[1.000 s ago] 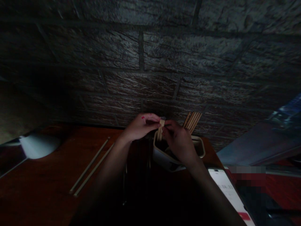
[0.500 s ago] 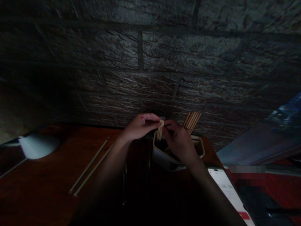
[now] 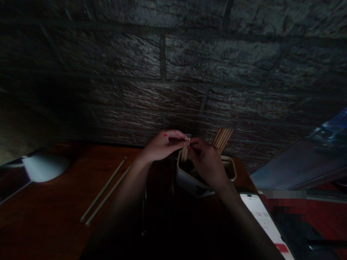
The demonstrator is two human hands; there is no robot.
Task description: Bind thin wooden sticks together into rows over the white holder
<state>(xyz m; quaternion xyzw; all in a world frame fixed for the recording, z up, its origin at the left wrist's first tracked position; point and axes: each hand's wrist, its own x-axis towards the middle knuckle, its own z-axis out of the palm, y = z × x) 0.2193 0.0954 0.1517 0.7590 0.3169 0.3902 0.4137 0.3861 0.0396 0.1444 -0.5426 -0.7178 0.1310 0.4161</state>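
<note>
A small bundle of chopsticks stands upright at the left end of an open, light-rimmed container, their lower ends inside it. My left hand comes in from the left, thumb and fingers closed around the bundle's top. From the other side my right hand reaches over the container and pinches the same chopsticks just below their tips. Something small and greyish shows at the top of the bundle, too dim to make out. Behind my right hand, several more chopsticks lean to the right in the container.
Two pale chopsticks lie side by side on the brown wooden table. A white cone-like object is at the far left. A lit phone rests at the right. The brick-patterned wall rises close behind the container.
Both hands stay at the bundle's top with little movement. My left thumb reaches slightly further across the chopsticks, and less of their upper length shows.
</note>
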